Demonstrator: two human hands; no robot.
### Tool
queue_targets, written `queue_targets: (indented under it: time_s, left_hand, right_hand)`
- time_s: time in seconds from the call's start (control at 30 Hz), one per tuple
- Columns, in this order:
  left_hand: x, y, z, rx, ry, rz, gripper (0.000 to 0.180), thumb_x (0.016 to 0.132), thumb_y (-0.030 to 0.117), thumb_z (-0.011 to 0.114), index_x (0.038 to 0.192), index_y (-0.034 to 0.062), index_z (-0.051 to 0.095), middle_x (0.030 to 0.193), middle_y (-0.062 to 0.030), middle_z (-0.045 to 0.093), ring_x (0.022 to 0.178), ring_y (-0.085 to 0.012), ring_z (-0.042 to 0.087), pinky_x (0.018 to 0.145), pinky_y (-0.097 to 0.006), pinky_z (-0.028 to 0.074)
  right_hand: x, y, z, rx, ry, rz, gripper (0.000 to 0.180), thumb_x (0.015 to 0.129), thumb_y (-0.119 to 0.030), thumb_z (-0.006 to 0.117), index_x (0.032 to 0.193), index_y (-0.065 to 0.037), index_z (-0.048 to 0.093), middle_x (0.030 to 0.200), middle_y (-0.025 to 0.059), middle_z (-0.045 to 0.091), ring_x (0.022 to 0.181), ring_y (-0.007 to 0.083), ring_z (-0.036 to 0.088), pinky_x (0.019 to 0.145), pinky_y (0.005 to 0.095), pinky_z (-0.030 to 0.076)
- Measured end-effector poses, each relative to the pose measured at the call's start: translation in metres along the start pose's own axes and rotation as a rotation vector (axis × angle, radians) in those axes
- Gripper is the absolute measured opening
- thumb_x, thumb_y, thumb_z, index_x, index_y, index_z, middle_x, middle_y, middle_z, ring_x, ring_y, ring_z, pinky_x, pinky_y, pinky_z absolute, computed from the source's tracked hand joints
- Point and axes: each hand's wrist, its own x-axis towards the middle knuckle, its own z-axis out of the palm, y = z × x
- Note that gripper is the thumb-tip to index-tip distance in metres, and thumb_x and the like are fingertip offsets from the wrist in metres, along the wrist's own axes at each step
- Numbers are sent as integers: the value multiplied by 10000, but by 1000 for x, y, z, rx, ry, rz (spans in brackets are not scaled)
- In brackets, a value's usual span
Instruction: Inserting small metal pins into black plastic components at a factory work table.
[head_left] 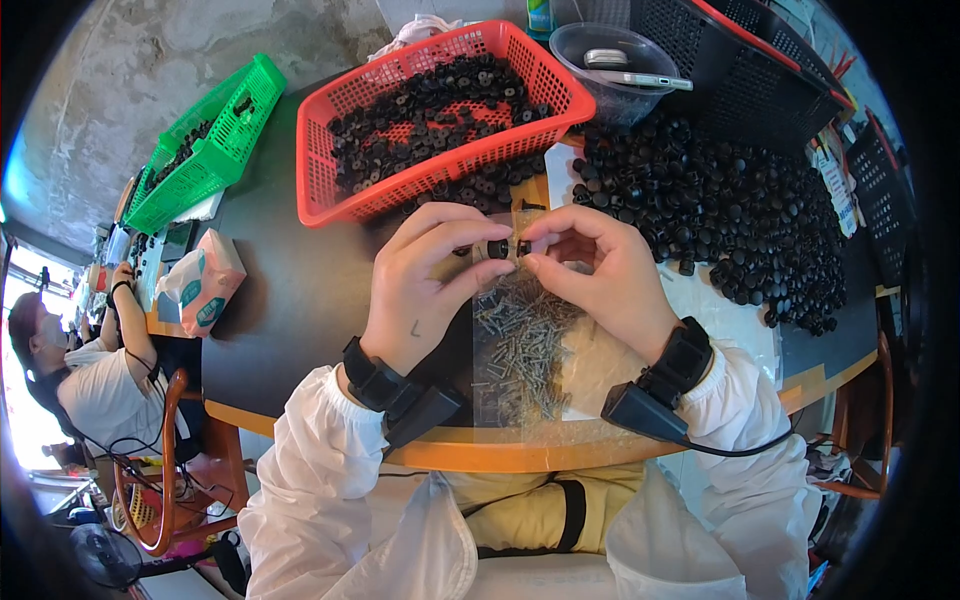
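My left hand pinches a small black plastic knob-like part between thumb and fingers. Opposite it, the thumb and forefinger of my right hand close on another small black part. The two parts face each other almost end to end; whether they touch is too small to tell. Beneath my hands, loose metal screws lie heaped on a clear sheet. A large pile of round black plastic caps spreads beyond my right hand. Past my left hand stands a red basket holding many black disc-shaped parts.
Behind the caps stand a clear plastic tub with a phone across its rim and a black crate. Farther left are a tissue pack and a green basket. A co-worker sits at the left. The table edge curves before me.
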Motion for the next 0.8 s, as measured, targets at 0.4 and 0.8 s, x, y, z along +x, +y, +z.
queue_targets:
  time_s: [0.4,0.8]
  left_hand:
    - [-5,9,0,-89,-47,-179,334,750,63,796,1053,10,667,956,-78,683,812,-130,650,738,-257,529]
    - [-5,9,-1,-37,-36,-144,286,784,83,774,1040,6,673,958,-80,701,793,-132,672,709,-257,532]
  right_hand:
    - [-1,-3,2,-24,-5,-7,203,823,-28,720,1014,4,654,929,22,671,743,67,592,707,221,496]
    - [-1,-2,1,-27,-9,-16,204,821,-28,717,1015,-4,657,937,17,672,742,64,588,710,217,492]
